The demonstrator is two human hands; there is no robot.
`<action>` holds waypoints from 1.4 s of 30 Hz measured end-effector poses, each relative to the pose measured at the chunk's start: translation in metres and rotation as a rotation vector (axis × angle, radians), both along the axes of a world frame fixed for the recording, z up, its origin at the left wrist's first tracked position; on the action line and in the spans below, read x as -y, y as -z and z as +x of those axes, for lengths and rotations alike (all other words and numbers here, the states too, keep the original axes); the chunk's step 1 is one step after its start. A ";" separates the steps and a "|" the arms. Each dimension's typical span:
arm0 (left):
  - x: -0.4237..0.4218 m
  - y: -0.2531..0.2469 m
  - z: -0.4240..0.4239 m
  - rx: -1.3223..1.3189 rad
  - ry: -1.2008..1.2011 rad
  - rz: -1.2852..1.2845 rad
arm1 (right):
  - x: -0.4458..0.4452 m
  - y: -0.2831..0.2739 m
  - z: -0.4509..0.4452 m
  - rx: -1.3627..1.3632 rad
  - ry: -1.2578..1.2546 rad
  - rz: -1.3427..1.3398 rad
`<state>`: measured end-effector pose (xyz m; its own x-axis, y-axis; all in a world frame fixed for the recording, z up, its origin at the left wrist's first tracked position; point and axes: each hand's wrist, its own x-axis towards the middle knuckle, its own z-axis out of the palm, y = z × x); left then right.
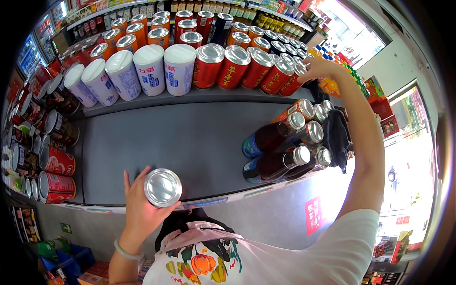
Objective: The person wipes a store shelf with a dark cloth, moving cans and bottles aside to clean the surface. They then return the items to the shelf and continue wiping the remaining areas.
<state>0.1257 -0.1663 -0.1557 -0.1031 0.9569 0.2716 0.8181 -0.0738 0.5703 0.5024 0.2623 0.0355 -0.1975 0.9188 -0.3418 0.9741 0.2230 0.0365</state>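
Note:
My left hand (140,205) is wrapped around a can with a silver lid (163,187), held upright over the front edge of the grey shelf (160,142). The can's side is hidden. Out to the right, my right hand (315,69) reaches over the end of the row of red cans (233,67); whether its fingers grip anything cannot be told. Left of the red cans stand several white cans with plastic lids (149,69). Dark drink bottles with silver caps (274,162) and more cans (297,108) stand at the right of the lower shelf.
Red cans (57,187) and dark cans (61,128) crowd the shelf's left side. A dark cloth (336,139) lies right of the bottles. Orange cans (158,35) stand behind the white ones. Below at the left are blue crates (73,260). Orange drink bottles (329,86) stand beyond my right hand.

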 end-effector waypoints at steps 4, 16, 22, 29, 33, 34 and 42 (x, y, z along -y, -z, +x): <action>-0.008 -0.011 0.006 0.067 -0.005 0.008 | 0.028 -0.046 -0.013 -0.358 -0.201 0.454; -0.069 -0.087 0.066 0.254 0.247 0.177 | 0.255 -0.034 -0.142 -0.496 -0.730 -0.111; -0.052 -0.074 0.052 0.173 0.192 0.239 | 0.185 -0.082 -0.077 -0.629 -0.432 0.313; -0.014 -0.005 0.035 -0.298 -0.060 0.177 | 0.063 -0.082 0.028 -0.361 0.036 0.419; -0.011 0.013 0.031 -0.371 -0.099 0.165 | 0.021 -0.037 0.049 -0.291 0.143 0.255; -0.011 0.016 0.031 -0.389 -0.100 0.167 | 0.015 -0.027 0.050 -0.262 0.159 0.208; -0.011 0.026 0.032 -0.448 -0.133 0.234 | -0.002 0.029 0.037 -0.300 0.200 0.021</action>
